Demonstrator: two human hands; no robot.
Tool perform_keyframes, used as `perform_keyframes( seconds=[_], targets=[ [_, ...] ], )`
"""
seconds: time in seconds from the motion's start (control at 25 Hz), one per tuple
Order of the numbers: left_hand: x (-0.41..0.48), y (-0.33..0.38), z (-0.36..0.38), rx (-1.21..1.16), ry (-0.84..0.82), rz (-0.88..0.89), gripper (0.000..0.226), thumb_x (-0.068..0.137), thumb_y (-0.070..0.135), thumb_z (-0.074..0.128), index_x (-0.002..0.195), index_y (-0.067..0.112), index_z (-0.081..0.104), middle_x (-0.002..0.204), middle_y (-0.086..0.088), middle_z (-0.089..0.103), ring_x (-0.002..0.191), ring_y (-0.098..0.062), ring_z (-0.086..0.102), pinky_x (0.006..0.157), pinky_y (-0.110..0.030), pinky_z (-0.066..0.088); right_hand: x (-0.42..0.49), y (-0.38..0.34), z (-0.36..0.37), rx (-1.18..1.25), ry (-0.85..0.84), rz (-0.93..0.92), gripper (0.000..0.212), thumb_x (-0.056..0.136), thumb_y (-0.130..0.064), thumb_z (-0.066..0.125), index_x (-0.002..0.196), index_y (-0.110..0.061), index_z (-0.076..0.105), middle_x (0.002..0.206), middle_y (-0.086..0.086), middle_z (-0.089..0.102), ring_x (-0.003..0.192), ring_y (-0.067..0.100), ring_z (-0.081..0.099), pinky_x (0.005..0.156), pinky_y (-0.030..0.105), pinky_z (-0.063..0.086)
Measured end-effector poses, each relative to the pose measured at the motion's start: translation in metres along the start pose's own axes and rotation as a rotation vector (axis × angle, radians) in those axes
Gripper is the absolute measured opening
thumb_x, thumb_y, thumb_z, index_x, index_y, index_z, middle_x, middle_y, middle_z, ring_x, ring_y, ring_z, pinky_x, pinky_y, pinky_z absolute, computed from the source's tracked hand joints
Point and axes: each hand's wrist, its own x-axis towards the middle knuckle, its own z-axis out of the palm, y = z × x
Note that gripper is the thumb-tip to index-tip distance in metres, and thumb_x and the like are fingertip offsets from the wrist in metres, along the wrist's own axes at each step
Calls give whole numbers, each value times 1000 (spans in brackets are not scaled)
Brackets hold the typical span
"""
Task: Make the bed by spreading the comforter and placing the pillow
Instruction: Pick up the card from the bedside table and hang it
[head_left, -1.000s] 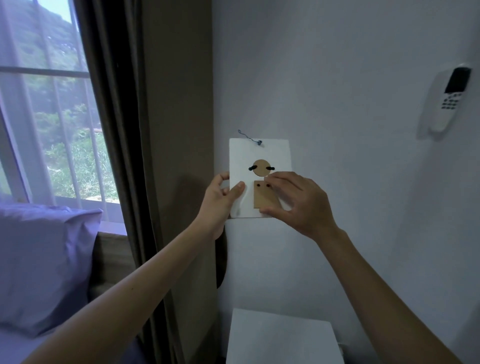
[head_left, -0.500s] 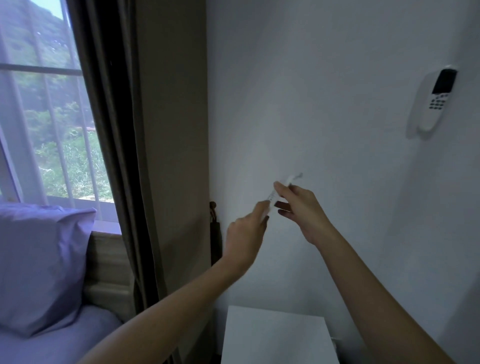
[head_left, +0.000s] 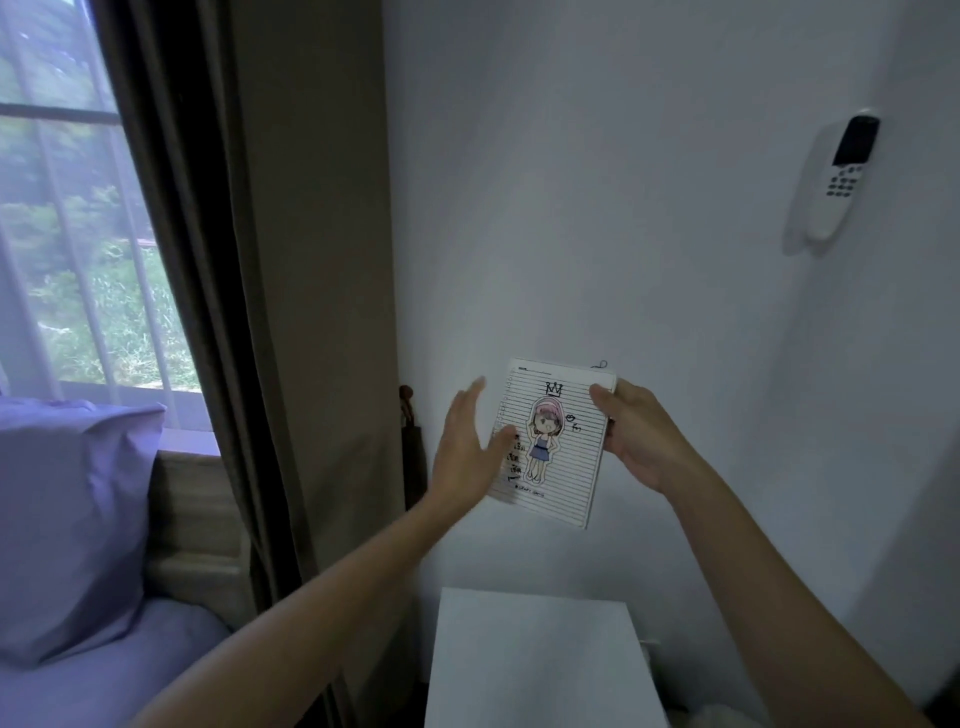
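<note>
Gripping lined card (head_left: 553, 441) in right hand (head_left: 641, 441), left hand (head_left: 465, 452) spread alongside

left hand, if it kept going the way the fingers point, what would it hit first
The left hand is open, fingers pointing up and away. Past the lined card beside it, the white wall looks first, though depth is unclear.

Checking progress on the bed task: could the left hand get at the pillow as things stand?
Probably yes. The left hand is open and holds nothing, only touching the card that the right hand holds. The pillow stands lower left of it with nothing between, though the arm may need to swing over.
</note>
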Motion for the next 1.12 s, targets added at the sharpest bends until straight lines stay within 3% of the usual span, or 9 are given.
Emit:
perform_keyframes(
  seconds=[0.08, 0.2, 0.36, 0.48, 0.6, 0.72, 0.92, 1.0, 1.12],
  targets=[
    [2, 3, -9, -277, -179, -141, 79, 91, 26, 61, 150, 39, 10, 144, 1, 46, 124, -13, 52, 96, -31, 48, -2, 5, -6, 65, -7, 21, 22, 101, -14, 42, 110, -17, 63, 102, 3, 72, 90, 18, 69, 70, 30, 57],
    [-2, 6, -19, -349, -356, -115, 81, 91, 10, 61, 145, 50, 16, 121, 5, 67, 104, -13, 68, 75, -33, 59, -2, 15, -10, 95, 20, 27, 24, 100, -14, 46, 116, -14, 63, 99, 3, 73, 88, 19, 69, 65, 29, 57],
    [-6, 1, -15, -376, -331, -82, 86, 90, 3, 60, 144, 53, 15, 123, 4, 66, 111, -17, 64, 84, -45, 57, -2, 27, -5, 68, 86, -25, 29, 97, -15, 52, 121, -27, 61, 107, 2, 72, 94, 18, 67, 76, 30, 57],
    [-12, -13, -3, -379, -214, -100, 88, 89, 3, 61, 146, 49, 12, 126, 6, 64, 116, -18, 61, 94, -51, 52, -7, 41, -1, -162, 93, -96, 54, 95, -13, 53, 138, -43, 41, 110, -13, 70, 99, 8, 66, 86, 30, 54],
    [-20, -31, 9, -338, -175, -113, 88, 90, 1, 58, 148, 44, 8, 132, 11, 59, 121, -13, 57, 99, -47, 50, -13, 65, -4, -203, 27, -40, 70, 91, -4, 55, 130, -59, 37, 111, -22, 66, 103, 7, 65, 87, 33, 55],
    [-35, -54, 31, -254, -188, -158, 91, 90, -1, 56, 148, 44, 2, 144, 12, 46, 124, -9, 53, 100, -39, 50, -17, 103, -9, -192, -50, 94, 78, 91, 1, 55, 121, -68, 33, 115, -27, 60, 106, 2, 59, 76, 29, 56],
    [-86, -115, 83, -34, -135, -336, 87, 92, 4, 54, 152, 33, -2, 141, 10, 49, 111, -1, 55, 94, -13, 44, -29, 194, -22, -120, -96, 315, 76, 94, -1, 51, 139, -57, 26, 111, -30, 58, 104, 0, 53, 77, 31, 46],
    [-107, -138, 104, 12, -133, -411, 83, 94, 7, 52, 152, 31, -3, 138, 9, 52, 109, -5, 55, 94, -13, 42, -37, 237, -26, -121, -109, 342, 77, 93, 1, 49, 130, -64, 29, 113, -31, 59, 109, 0, 52, 76, 26, 46],
    [-140, -170, 134, 27, -186, -502, 84, 97, 13, 47, 148, 38, -15, 143, 7, 49, 117, -14, 55, 95, -21, 41, -53, 300, -34, -115, -78, 379, 76, 92, -1, 48, 140, -56, 28, 133, -21, 55, 128, 12, 47, 94, 32, 43]
  ],
)
